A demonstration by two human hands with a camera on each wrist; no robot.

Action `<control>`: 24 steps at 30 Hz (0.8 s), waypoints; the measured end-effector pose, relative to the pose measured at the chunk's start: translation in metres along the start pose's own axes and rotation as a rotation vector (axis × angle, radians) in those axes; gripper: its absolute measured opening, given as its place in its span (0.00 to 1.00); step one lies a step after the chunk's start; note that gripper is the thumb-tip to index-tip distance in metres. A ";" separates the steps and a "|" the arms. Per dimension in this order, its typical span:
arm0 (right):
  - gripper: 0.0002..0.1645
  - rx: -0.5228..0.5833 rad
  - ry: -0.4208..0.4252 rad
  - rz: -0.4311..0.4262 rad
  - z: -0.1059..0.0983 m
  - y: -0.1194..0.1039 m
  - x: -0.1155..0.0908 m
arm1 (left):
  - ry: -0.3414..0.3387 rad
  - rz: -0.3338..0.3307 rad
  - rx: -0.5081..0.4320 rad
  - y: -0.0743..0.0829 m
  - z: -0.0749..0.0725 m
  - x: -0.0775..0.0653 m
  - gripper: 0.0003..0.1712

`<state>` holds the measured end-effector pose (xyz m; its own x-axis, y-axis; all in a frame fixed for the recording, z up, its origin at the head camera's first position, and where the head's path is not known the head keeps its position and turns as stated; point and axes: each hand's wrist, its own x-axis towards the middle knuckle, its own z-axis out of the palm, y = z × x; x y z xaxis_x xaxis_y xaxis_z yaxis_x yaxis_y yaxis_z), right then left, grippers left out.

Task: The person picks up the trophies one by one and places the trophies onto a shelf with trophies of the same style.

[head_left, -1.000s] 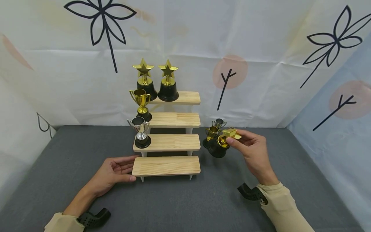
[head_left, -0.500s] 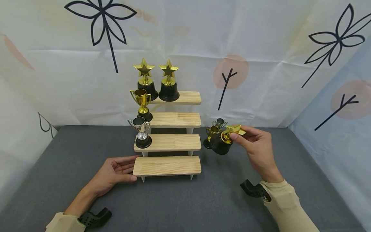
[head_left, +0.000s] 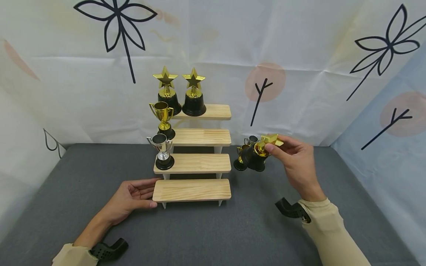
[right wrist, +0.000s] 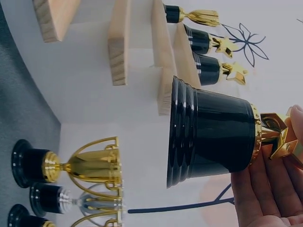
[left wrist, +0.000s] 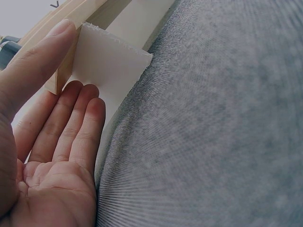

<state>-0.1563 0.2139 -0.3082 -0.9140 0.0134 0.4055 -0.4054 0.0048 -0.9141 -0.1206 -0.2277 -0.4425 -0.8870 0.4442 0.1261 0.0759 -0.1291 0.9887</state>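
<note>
My right hand (head_left: 296, 162) pinches a gold star trophy (head_left: 254, 158) by its star, the black base (right wrist: 213, 132) tilted down and left above the table. Behind and below it, a gold cup trophy (head_left: 240, 163) and a silver cup trophy (head_left: 252, 139) are partly covered. My left hand (head_left: 128, 201) rests with straight fingers against the left end of a wooden tiered shelf's lowest step (head_left: 192, 190); in the left wrist view its fingertips touch the white side support (left wrist: 106, 61). Two star trophies (head_left: 194, 101) stand on the top step, a gold cup (head_left: 162, 113) and a silver cup (head_left: 161, 145) on the middle ones.
Grey cloth (head_left: 206, 236) covers the table. A pale printed backdrop (head_left: 219, 44) hangs close behind the shelf. Another trophy's black base (right wrist: 21, 217) shows at the lower left of the right wrist view.
My right hand has lifted the star trophy and carried it slightly right and up, hiding more of the gold cup behind. My left hand stays in place at the shelf.
</note>
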 end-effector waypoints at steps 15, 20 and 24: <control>0.17 0.007 -0.029 -0.067 0.002 -0.013 0.024 | -0.007 0.007 -0.012 -0.001 -0.001 0.000 0.41; 0.16 0.028 -0.043 -0.080 0.005 -0.017 0.033 | -0.008 0.007 -0.007 0.000 0.000 0.000 0.41; 0.17 0.036 -0.051 -0.092 0.008 -0.022 0.039 | -0.011 0.009 -0.011 0.000 0.000 0.000 0.41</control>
<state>-0.1829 0.2059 -0.2727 -0.8719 -0.0360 0.4883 -0.4874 -0.0326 -0.8726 -0.1209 -0.2280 -0.4426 -0.8812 0.4528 0.1355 0.0783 -0.1430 0.9866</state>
